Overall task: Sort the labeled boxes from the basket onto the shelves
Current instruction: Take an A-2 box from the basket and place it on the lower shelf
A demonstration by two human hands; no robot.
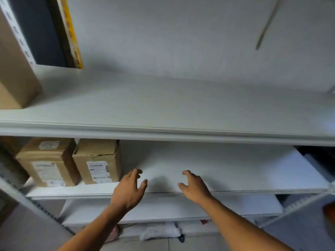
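Two brown cardboard boxes with white labels stand side by side at the left of the middle shelf: one box further left, the other box just right of it. My left hand hovers over the shelf's front edge, right of the boxes, its fingers loosely spread and holding nothing. About a hand's width further right, my right hand is likewise empty with relaxed fingers. The basket is out of view.
The white upper shelf carries a large brown box at its far left and flat cartons leaning against the wall. A lower shelf shows below my hands. White bags lie on the floor underneath.
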